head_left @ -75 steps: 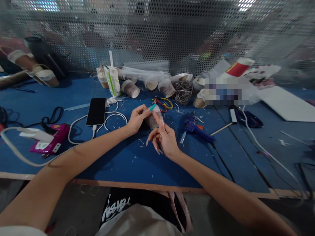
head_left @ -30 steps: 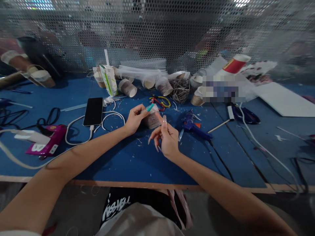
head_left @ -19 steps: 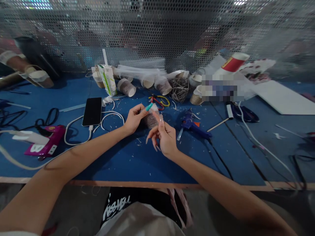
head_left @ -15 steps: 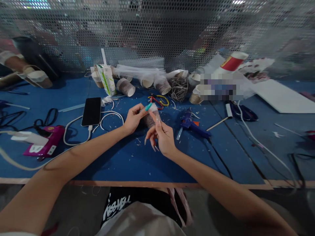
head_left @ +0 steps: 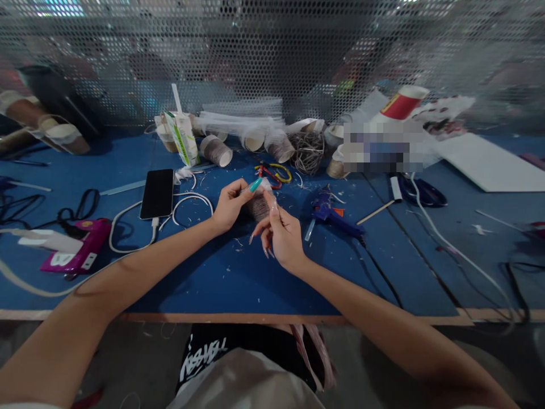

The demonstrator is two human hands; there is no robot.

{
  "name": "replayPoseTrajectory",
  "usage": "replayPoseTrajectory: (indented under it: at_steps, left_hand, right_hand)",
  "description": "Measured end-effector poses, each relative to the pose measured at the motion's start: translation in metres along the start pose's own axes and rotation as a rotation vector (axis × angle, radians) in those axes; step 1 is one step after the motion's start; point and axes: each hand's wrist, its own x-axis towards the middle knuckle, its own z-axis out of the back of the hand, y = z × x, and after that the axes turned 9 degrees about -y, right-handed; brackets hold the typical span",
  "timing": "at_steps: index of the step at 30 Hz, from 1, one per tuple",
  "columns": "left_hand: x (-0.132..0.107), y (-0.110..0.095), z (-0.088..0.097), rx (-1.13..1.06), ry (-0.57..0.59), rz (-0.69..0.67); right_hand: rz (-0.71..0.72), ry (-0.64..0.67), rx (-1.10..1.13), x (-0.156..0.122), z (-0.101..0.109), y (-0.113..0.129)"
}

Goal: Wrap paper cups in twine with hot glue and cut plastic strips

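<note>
**One wrapped cup, two hands on it**

Just above the blue table (head_left: 213,284), the left hand (head_left: 230,204) has its grip clasped round one twine-wrapped paper cup (head_left: 258,207). The cup's long axis is tilted, pale rim up and away. The right hand (head_left: 283,236) grip pinches the cup's side. Behind lie at least five more cups (head_left: 216,150), one glue gun (head_left: 334,218) and one phone (head_left: 157,193).

Landmark: phone (head_left: 157,193), face up on the blue table (head_left: 213,284). Just right of it we see the left hand (head_left: 230,203) gripping a twine-wrapped cup (head_left: 258,205); the right hand (head_left: 283,236) touches the cup's near side, pinch unclear. Further right of the phone: blue glue gun (head_left: 334,218). Behind it: juice carton (head_left: 182,136). Left of it: pink tool (head_left: 80,250).
</note>
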Motion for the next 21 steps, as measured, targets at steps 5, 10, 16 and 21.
replayPoseTrajectory:
  at_steps: [5, 10, 16, 21]
  left_hand:
    - [0.000, -0.002, -0.001, 0.001, 0.005, -0.022]
    - [0.000, -0.002, -0.002, 0.000, -0.010, 0.003]
    - [-0.001, -0.004, -0.004, 0.001, -0.033, 0.033]
    - [-0.001, -0.004, -0.004, -0.010, -0.026, 0.031]
  right_hand:
    - [-0.009, -0.015, -0.019, 0.004, 0.001, -0.001]
    - [0.049, -0.093, 0.020, 0.004, 0.004, 0.004]
    - [0.183, -0.110, 0.022, -0.001, 0.006, 0.005]
    - [0.124, -0.013, 0.006, 0.000, 0.004, -0.004]
